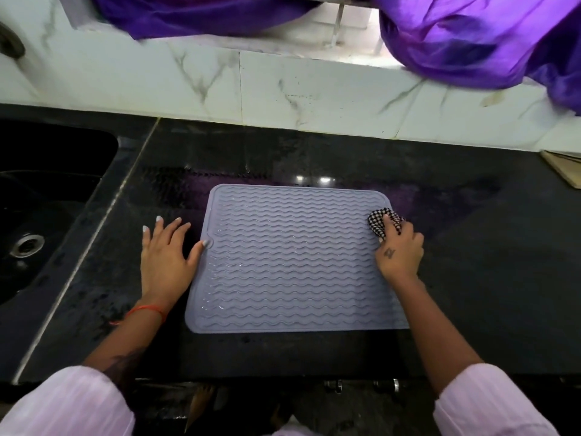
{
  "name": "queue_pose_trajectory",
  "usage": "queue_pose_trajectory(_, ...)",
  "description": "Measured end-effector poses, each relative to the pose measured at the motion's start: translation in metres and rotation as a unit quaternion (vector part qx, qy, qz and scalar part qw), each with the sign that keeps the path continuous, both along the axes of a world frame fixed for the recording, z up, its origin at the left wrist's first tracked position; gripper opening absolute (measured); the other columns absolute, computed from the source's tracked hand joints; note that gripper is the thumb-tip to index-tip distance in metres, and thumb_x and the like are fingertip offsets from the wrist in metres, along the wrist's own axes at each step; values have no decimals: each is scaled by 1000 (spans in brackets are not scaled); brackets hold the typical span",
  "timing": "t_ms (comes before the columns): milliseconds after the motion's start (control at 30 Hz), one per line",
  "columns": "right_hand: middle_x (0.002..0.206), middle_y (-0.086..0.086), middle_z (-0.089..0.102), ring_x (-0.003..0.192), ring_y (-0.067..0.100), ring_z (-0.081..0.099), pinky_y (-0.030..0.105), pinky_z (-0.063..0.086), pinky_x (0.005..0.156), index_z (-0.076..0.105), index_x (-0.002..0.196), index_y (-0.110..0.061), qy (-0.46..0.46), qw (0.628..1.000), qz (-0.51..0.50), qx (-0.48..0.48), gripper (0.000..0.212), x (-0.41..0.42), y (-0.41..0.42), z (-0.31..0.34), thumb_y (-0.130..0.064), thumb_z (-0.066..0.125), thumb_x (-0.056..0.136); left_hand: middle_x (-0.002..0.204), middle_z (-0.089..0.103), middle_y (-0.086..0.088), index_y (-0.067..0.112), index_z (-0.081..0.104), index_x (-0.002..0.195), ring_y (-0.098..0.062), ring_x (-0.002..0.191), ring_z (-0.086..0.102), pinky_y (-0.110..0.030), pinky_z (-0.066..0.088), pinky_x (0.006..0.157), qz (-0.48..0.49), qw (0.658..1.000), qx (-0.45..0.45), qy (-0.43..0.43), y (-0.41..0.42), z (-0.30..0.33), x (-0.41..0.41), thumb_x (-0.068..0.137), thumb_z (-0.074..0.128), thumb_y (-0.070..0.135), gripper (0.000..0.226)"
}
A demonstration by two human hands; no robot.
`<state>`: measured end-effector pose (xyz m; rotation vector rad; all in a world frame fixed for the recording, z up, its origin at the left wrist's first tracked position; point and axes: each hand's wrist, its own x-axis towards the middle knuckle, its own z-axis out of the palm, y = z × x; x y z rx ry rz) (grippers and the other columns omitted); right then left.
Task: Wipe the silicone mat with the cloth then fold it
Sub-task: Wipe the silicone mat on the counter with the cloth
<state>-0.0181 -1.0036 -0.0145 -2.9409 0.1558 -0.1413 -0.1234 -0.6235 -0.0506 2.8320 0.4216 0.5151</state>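
Fingers of the left hand (165, 253) are spread flat on the black countertop (471, 247), holding nothing; the thumb tip presses the left edge of the silicone mat (283, 262), other fingertips on bare stone just beside it. Right hand (399, 250) is curled tight around a bunched black-and-white checked cloth (379, 223), which pokes out past the knuckles and sits on the mat's right edge near its far right corner. Pale pink sleeves (63, 404) at both forearms, a red thread band (147, 309) on the left wrist. Mat: grey-lavender, roughly square, rounded corners, raised rim, wavy ridges across the whole face, lying flat and unfolded between the two hands, with wet glints in some grooves. Near right corner hidden by the right forearm. Further left, a dark sink (41, 196) with a metal drain. Beyond the mat, a white marbled tile wall (283, 83); purple fabric (471, 36) drapes over the ledge above it.
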Motion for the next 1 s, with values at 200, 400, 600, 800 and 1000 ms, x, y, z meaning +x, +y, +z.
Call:
queue_pose_trajectory(200, 132, 20, 42, 114, 37, 43, 31, 32, 99, 39, 142, -17, -49, 986, 22, 161, 52, 6, -19, 9, -12, 53, 92, 138, 49, -16, 4, 54, 128, -34, 139, 26, -45, 6, 116, 11, 1000, -11, -2, 0, -2, 1, 86, 33, 60, 73)
queue_pose_trajectory(400, 144, 17, 25, 116, 38, 33, 45, 33, 98, 29, 145, -21, 34, 998, 27, -51, 53, 6, 10, 6, -27, 45, 94, 148, 36, -12, 11, 41, 140, -35, 142, 17, -47, 3, 116, 10, 999, 2, 31, -3, 1, 2, 92, 27, 52, 64)
queue_pose_trajectory(600, 135, 21, 41, 113, 43, 41, 42, 34, 100, 46, 138, -17, -53, 993, 55, 92, 49, 26, -16, 10, -9, 53, 90, 151, 32, -10, 15, 38, 143, -34, 143, 14, -47, 2, 116, 9, 999, -3, 47, -2, -1, 4, 92, 25, 49, 62)
queue_pose_trajectory(800, 143, 17, 30, 115, 39, 33, 41, 30, 98, 38, 142, -20, 24, 998, 24, -43, 49, 21, 13, 0, -24, 47, 93, 152, 29, -10, 15, 35, 144, -32, 144, 9, -46, 0, 117, 11, 999, -8, 50, -2, -1, 5, 92, 22, 50, 64)
queue_pose_trajectory(1000, 133, 25, 48, 118, 43, 45, 39, 32, 103, 52, 132, -8, -66, 985, 83, 137, 44, 36, -22, 6, -3, 56, 88, 151, 31, -11, 13, 37, 143, -33, 143, 12, -48, 3, 117, 12, 999, -8, 47, -2, -3, 5, 98, 32, 47, 56)
